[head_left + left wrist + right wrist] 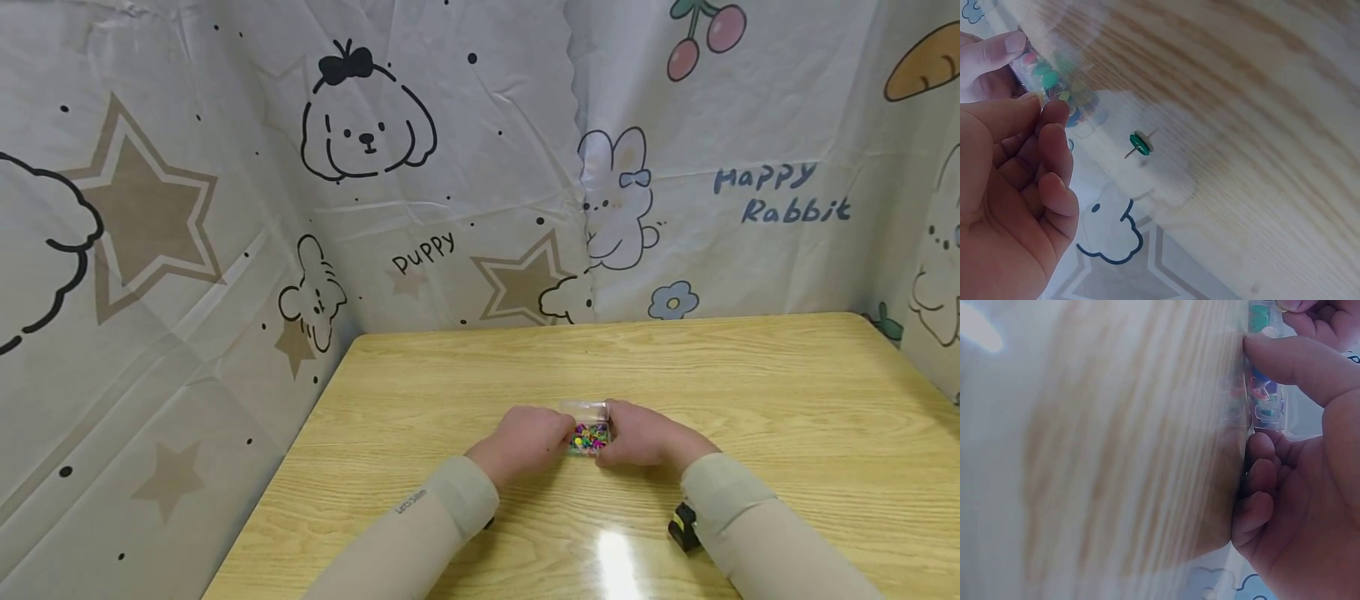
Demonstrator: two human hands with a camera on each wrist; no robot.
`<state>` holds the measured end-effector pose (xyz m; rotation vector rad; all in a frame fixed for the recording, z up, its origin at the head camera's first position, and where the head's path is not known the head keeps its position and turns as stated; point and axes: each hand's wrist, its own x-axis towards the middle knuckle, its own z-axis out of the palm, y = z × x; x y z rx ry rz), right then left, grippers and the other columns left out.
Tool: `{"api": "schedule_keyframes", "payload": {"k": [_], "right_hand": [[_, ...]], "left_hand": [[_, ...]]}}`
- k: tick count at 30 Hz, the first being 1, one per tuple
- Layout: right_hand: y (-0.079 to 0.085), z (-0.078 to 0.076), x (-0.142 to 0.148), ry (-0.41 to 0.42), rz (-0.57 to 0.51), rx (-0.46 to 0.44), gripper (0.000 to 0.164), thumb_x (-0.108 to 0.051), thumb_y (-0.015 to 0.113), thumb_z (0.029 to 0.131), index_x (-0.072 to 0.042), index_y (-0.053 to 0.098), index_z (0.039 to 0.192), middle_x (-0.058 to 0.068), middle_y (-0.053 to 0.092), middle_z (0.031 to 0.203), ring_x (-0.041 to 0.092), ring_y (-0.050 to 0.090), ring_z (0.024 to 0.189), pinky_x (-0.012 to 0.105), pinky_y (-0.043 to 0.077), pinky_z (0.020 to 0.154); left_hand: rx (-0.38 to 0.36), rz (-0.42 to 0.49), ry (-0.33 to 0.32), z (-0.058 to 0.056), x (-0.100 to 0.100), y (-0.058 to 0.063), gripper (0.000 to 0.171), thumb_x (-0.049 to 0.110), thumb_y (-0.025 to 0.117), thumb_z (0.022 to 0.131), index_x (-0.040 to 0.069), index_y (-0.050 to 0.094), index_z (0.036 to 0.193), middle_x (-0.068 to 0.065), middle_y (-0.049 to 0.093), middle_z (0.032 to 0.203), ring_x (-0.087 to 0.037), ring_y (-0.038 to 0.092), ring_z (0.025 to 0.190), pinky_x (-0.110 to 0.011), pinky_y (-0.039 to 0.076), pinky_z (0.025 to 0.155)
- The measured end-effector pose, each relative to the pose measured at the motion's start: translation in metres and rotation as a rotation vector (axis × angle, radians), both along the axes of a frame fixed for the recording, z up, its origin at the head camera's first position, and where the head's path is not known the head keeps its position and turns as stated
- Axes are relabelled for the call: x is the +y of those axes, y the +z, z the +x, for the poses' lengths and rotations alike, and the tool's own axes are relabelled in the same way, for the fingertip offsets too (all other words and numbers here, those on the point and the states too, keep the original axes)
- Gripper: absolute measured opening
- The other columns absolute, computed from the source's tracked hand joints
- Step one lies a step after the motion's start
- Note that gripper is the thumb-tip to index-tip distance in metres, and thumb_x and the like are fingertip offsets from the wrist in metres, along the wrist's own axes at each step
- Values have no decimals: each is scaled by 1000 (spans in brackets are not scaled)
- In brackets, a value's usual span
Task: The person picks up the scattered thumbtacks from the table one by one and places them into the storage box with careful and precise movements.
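Note:
A small clear plastic box (588, 412) with its lid raised holds many colourful thumbtacks (587, 439). My right hand (643, 433) grips the box at its right side, the thumb (1291, 362) along the near wall. At the box's left side is my left hand (525, 440). Its thumb and forefinger pinch a small yellow thumbtack, mostly hidden by the fingertips (1035, 99). A green thumbtack (1140, 145) lies on the table near the left hand in the left wrist view; the head view does not show it.
The box stands on a wood-grain table (450, 375). A printed cloth (465, 167) hangs behind the table and along its left side. A black strapped device (684, 527) sits under the right wrist.

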<state>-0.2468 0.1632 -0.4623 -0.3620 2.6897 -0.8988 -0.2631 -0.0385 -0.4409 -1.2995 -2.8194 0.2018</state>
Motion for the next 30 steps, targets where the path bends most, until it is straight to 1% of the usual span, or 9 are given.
{"api": "schedule_keyframes", "payload": {"k": [7,10,15,20,22,24,30], "right_hand": [[1,1,0,1,6,-1,50,-25,81,67,-8,50,102,5,52,80,18,47,69,36,41,62],[1,0,0,1,10,2,50,-25,81,67,-8,50,103,5,52,80,18,47,69,36,41,62],[1,1,0,1,6,-1,52,-25,81,67,-8,51,105,4,52,81,18,47,70,36,41,63],[2,3,0,0,-5,-5,51,-24,81,66,-8,50,104,5,52,81,18,47,69,36,41,62],[2,3,0,-1,-4,-5,51,-24,81,67,-8,50,104,5,52,81,18,47,69,36,41,61],[2,2,0,-2,-4,-7,52,-25,81,67,-8,50,105,5,52,82,18,47,70,36,41,61],[1,1,0,4,-2,-7,53,-26,82,67,-8,50,107,3,54,86,18,47,72,37,42,66]], "left_hand": [[-26,-13,3,0,0,-1,10,25,58,95,23,61,86,12,59,71,-4,46,56,-25,44,50],[-30,-15,-3,1,-1,-1,11,25,58,96,23,61,86,12,59,72,-4,46,56,-25,44,50],[-37,14,-32,1,-4,-1,10,22,59,94,23,60,84,13,58,72,-4,46,57,-24,43,50],[-44,49,-84,1,-11,0,11,20,59,94,24,59,84,15,57,75,-2,46,60,-21,43,54],[-52,60,-91,0,-13,1,10,20,60,93,24,59,85,15,58,77,-1,46,62,-21,44,56],[-69,64,-85,0,-16,2,9,20,60,93,25,60,86,16,58,78,0,46,63,-20,44,57],[-126,60,-23,-1,-23,4,8,20,59,94,24,62,87,14,59,80,0,48,66,-21,46,61]]}}
